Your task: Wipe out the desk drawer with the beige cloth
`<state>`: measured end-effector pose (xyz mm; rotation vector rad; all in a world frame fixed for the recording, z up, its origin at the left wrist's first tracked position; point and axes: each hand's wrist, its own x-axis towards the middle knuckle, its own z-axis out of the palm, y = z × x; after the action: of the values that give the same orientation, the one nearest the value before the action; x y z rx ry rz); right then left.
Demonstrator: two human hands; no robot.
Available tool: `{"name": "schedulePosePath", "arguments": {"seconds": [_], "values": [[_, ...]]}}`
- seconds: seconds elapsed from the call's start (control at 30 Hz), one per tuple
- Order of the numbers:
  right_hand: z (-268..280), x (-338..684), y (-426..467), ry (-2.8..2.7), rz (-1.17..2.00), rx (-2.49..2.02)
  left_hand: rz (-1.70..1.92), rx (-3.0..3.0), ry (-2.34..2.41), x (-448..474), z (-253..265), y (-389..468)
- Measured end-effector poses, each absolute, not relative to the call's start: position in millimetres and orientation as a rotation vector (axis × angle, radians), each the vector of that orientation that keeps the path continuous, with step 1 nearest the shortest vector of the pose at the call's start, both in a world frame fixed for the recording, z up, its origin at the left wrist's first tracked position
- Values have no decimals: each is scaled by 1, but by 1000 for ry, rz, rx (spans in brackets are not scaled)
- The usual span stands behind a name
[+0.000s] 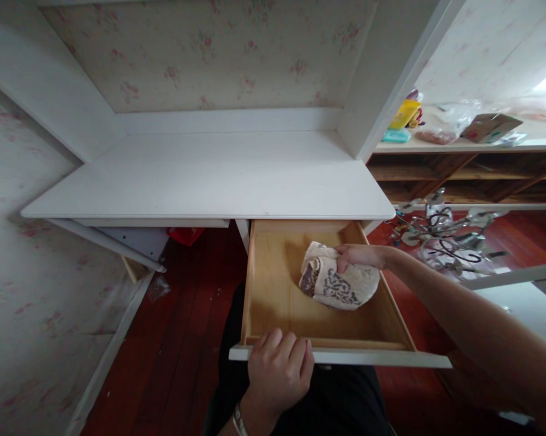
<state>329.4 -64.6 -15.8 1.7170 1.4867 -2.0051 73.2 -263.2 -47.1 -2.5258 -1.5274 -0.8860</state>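
Left hand: my fingers curl over the white drawer front, gripping it.
Right hand: I clutch the patterned cloth.
Cloth: bunched inside the wooden drawer, toward its right side.
Drawer: pulled out beneath the white worktop.

A wooden drawer is pulled out. Inside the drawer, a patterned cloth is held by the right hand. The drawer's front is gripped by the left hand. A white desk top is seen behind the drawer, and a curly lamp to the drawer's right.
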Motion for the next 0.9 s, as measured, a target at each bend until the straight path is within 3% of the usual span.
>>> {"name": "schedulePosePath", "arguments": {"seconds": [0.17,0.37,0.53,0.63,0.77,0.9], "values": [[-39,329,-63,1540,-1993,1749,-886,-2523,-1530,73,-48,-263],[-52,323,-52,1902,-1302,1900,-898,-2519,-1525,72,-49,-263],[-47,322,-48,1974,-1138,1899,-911,-2513,-1519,71,-49,-263],[-30,321,-57,1953,-1279,1825,-910,-2520,-1526,71,-49,-263],[-8,306,-91,1813,-1749,1561,-927,-2519,-1522,71,-49,-263],[-19,267,-137,1646,-2035,1499,-998,-2508,-1456,69,-50,-263]]}}
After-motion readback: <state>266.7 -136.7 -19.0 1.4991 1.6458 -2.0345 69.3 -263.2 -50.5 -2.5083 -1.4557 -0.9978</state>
